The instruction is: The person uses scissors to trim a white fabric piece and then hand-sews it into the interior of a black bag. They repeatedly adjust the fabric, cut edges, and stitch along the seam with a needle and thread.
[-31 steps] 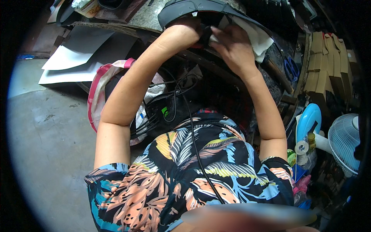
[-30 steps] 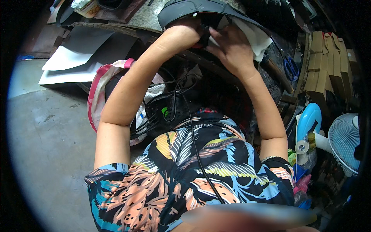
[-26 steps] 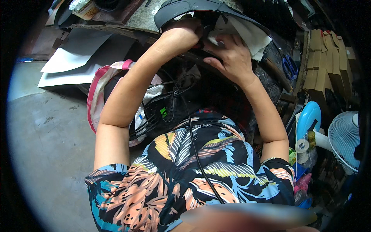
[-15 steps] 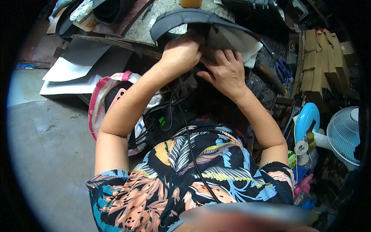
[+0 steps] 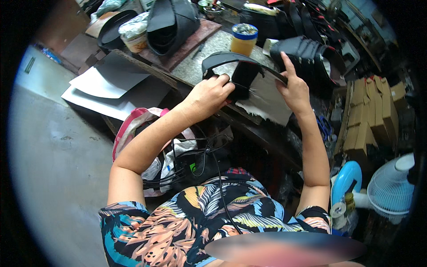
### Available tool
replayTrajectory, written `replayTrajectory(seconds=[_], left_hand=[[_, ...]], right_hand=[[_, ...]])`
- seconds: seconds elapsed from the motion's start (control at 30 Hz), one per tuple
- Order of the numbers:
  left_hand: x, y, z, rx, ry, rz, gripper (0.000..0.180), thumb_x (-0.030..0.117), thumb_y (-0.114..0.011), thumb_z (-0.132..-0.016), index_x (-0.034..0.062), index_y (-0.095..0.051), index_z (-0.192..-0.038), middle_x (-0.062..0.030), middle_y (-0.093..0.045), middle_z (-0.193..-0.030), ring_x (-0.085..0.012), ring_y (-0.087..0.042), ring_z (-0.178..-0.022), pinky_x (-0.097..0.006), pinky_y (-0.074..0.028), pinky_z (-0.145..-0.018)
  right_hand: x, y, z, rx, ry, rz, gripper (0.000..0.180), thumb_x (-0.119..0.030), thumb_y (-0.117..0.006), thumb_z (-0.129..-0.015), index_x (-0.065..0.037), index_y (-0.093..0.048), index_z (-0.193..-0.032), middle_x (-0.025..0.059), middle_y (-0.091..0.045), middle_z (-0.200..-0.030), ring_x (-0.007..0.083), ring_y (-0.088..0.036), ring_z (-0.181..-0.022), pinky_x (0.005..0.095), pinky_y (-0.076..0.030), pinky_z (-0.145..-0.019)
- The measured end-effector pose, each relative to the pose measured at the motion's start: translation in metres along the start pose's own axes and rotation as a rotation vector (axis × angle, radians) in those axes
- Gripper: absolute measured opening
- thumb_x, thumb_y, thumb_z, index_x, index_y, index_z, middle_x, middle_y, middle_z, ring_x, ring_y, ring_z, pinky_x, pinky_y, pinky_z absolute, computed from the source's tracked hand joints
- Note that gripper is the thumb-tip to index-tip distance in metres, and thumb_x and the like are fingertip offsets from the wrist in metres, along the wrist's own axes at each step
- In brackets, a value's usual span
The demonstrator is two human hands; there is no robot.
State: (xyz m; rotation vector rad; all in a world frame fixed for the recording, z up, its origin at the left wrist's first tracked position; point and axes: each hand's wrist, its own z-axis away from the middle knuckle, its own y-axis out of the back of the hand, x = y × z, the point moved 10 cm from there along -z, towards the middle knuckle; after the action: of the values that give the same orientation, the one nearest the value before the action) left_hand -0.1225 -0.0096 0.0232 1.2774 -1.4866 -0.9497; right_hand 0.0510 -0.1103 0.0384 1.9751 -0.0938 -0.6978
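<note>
Over the workbench [image 5: 189,66] I hold a curved black shoe upper [image 5: 227,58] with a pale grey lining [image 5: 271,100] hanging from its right part. My left hand [image 5: 209,95] is closed on the left part of the upper, its fingers curled round the near edge. At the right end, my right hand [image 5: 296,91] pinches the upper between thumb and curled fingers, while its index finger points up and away. The left fingertips are partly hidden behind the material.
Behind the upper stands a jar with a blue rim [image 5: 243,42]. A laced black shoe [image 5: 307,58] lies right of it; a black shoe piece [image 5: 171,29] and a foil-topped tub [image 5: 134,35] sit left. Cardboard boxes [image 5: 362,120] and a fan [image 5: 391,178] are at right.
My right hand has moved right and away from my left hand, to the upper's right end. The upper is now spread between both hands, and the view shows more of the bench.
</note>
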Motion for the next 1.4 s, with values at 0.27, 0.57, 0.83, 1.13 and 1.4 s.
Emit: replayTrajectory(seconds=[0.27, 0.57, 0.83, 1.13, 1.4], left_hand=[[-0.043, 0.053, 0.01, 0.306, -0.032, -0.18, 0.01, 0.003, -0.059, -0.076, 0.0027, -0.059, -0.086, -0.0125, -0.057, -0.098, -0.0296, -0.06, -0.094, -0.038, -0.05, -0.084], [-0.095, 0.075, 0.018, 0.464, 0.259, -0.295, 0.019, 0.005, -0.064, -0.079, 0.0016, -0.071, -0.096, -0.0177, -0.061, -0.12, -0.0351, -0.056, -0.112, -0.04, -0.05, -0.094], [-0.045, 0.057, -0.012, 0.304, 0.147, -0.328, 0.024, 0.008, -0.067, -0.082, 0.0027, -0.068, -0.106, -0.0183, -0.058, -0.128, -0.0358, -0.049, -0.125, -0.044, -0.039, -0.107], [-0.033, 0.072, -0.093, 0.492, 0.017, -0.342, 0.076, 0.031, -0.079, -0.079, 0.0003, -0.046, -0.14, -0.0244, -0.043, -0.144, -0.0408, -0.043, -0.132, -0.044, -0.036, -0.111], [-0.107, 0.009, -0.166, 0.18, 0.189, -0.199, 0.08, 0.04, -0.078, -0.077, 0.0218, -0.042, -0.146, -0.0272, -0.054, -0.126, -0.0464, -0.057, -0.111, -0.051, -0.049, -0.095]], right_hand=[[-0.021, -0.02, -0.004, 0.017, 0.032, -0.473, 0.08, 0.004, -0.052, -0.084, -0.016, -0.024, -0.156, 0.0171, -0.069, -0.106, 0.0155, -0.066, -0.09, 0.027, -0.05, -0.084], [-0.048, -0.111, -0.03, -0.265, -0.046, -0.521, 0.089, -0.007, -0.058, -0.092, -0.013, 0.0, -0.159, 0.0249, -0.027, -0.158, 0.0383, -0.052, -0.13, 0.0409, -0.042, -0.105], [-0.055, -0.049, -0.053, -0.071, 0.179, -0.355, 0.072, -0.029, -0.069, -0.092, -0.012, -0.032, -0.151, 0.0151, -0.07, -0.096, 0.0245, -0.068, -0.085, 0.0369, -0.055, -0.078], [0.148, 0.119, -0.044, 0.474, -0.27, 0.149, 0.062, -0.031, -0.07, -0.082, -0.014, -0.052, -0.139, 0.0185, -0.061, -0.129, 0.0381, -0.051, -0.123, 0.0439, -0.041, -0.105], [0.169, 0.103, -0.028, 0.426, -0.174, 0.135, 0.065, -0.036, -0.07, -0.085, -0.015, -0.049, -0.143, 0.0172, -0.063, -0.128, 0.0389, -0.054, -0.121, 0.0466, -0.043, -0.102]])
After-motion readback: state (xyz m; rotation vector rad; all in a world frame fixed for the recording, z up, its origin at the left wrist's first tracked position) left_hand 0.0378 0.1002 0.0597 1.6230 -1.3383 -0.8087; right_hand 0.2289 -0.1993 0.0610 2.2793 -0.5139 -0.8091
